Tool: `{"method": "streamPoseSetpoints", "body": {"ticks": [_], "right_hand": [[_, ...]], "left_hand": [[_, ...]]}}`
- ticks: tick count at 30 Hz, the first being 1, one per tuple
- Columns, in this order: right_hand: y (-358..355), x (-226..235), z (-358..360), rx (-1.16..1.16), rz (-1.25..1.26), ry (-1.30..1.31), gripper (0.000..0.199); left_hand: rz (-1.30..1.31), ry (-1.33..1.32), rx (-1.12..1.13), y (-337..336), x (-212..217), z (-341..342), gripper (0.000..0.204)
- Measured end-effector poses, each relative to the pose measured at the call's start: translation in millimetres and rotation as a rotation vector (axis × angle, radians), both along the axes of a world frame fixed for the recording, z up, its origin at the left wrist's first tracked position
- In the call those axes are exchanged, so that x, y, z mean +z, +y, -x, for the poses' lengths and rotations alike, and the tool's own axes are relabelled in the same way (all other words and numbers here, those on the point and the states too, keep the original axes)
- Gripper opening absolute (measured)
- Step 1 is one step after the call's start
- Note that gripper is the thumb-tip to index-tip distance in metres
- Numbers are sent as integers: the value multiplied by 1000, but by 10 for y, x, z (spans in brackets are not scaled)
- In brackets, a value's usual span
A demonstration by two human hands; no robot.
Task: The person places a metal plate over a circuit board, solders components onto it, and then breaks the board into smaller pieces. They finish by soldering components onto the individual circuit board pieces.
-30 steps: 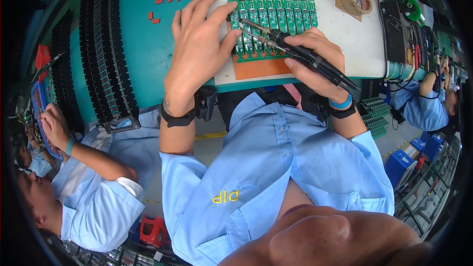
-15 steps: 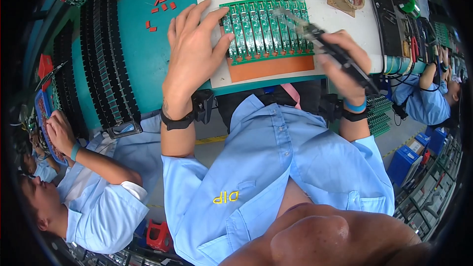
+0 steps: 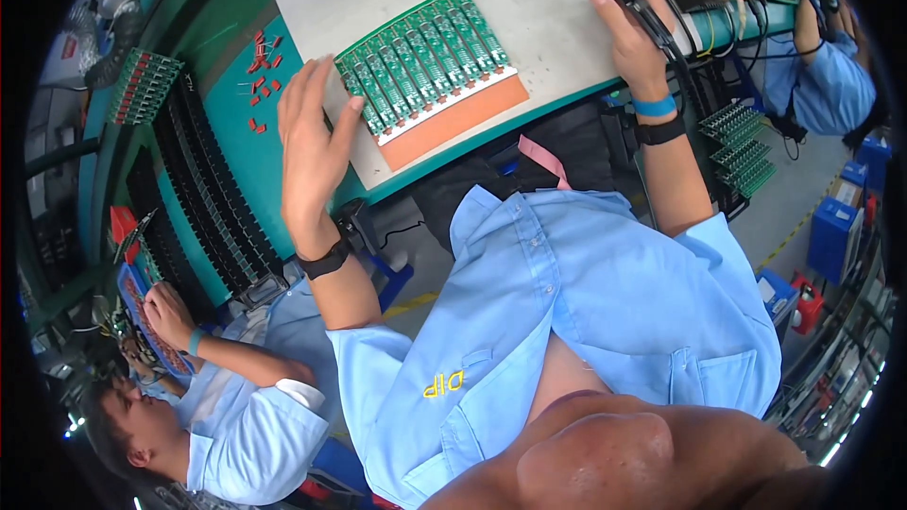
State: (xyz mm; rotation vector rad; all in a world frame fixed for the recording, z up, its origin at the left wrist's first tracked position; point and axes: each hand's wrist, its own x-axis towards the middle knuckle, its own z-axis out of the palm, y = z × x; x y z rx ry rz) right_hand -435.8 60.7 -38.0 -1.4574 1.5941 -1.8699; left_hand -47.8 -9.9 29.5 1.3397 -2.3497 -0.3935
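White sheeting (image 3: 557, 28) underlies a green, multi-strip circuit panel (image 3: 422, 63).

Work shirt (image 3: 605, 293): light blue, loose, creased, opens in a deep V
Sleeves (image 3: 368, 359): short, wide, matching light blue
Front buttons (image 3: 549, 290): small, pale, run along a stitched placket (image 3: 529, 250)
Chest embroidery (image 3: 444, 384): bright yellow lettering, left side
Left wristband (image 3: 326, 262): black, strap-like
Right wristband (image 3: 660, 130): black too, wraps fully round
Blue band (image 3: 655, 107): bright, plain, just beside the right black one
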Motion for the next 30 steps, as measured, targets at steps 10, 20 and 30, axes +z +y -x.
{"method": "streamPoseSetpoints", "body": {"ticks": [10,20,30], "right_hand": [[-39,56,-74,-18,56,-83,37],[-33,32,32,-2,54,-89,35],[34,82,-47,40,52,-118,35]], "left_hand": [[236,-76,-343,920,-12,1188,49],[430,-222,-328,937,-296,1452,52],[368,-292,-307,1065,-223,1316,58]]}}
